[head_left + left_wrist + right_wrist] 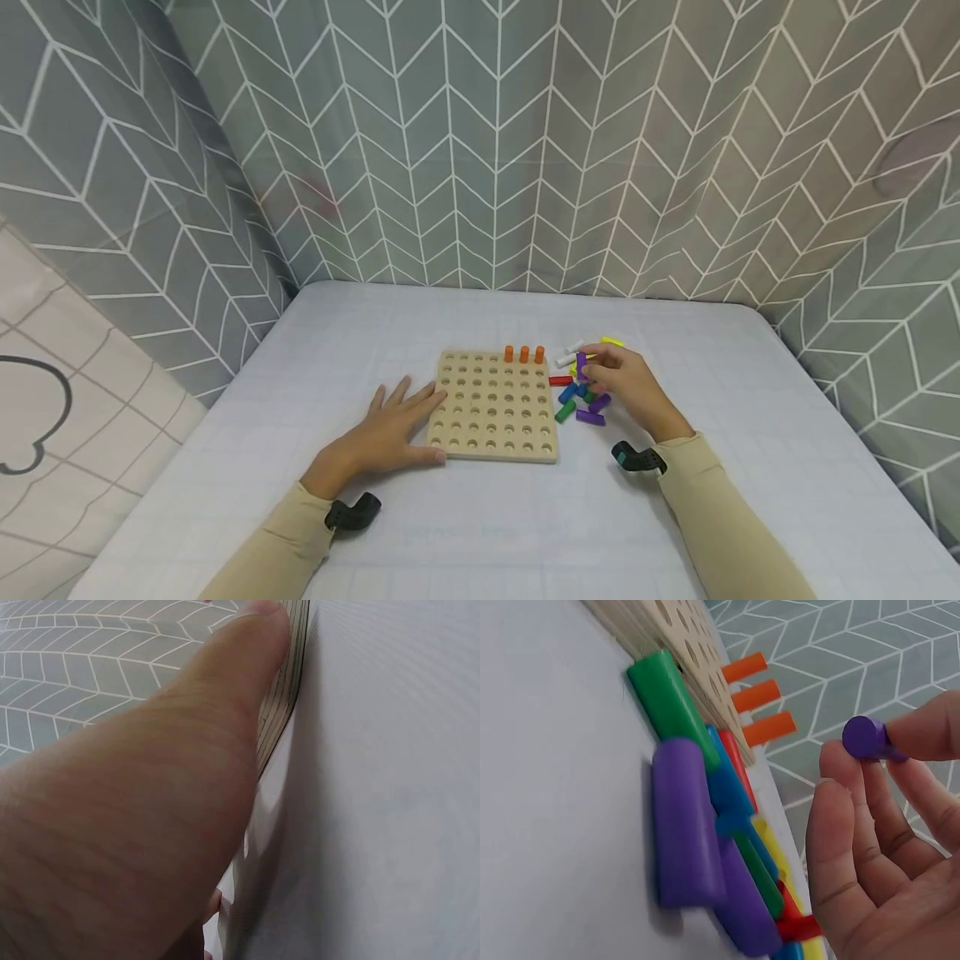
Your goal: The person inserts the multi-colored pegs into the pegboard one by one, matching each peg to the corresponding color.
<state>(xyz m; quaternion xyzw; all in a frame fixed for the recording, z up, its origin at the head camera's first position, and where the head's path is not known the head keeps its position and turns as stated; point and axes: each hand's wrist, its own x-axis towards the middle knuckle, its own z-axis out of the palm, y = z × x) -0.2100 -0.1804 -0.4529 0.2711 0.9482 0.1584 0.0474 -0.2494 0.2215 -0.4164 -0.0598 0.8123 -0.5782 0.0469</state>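
From my station I see the left hand [386,435] spread wide at the board's [495,457] left edge, thumb by the front corner, probably to stop it sliding. The right hand [628,385] pinches a purple peg [864,738] just right of the board, over the loose pegs [591,417]; a fingertip grip likely suits so slim a piece. Three orange pegs [524,355] stand in the board's back row, toward its right end. A red peg [560,381] crowds the board's right edge; I judge there's more room in front, over the white tabletop [480,533]
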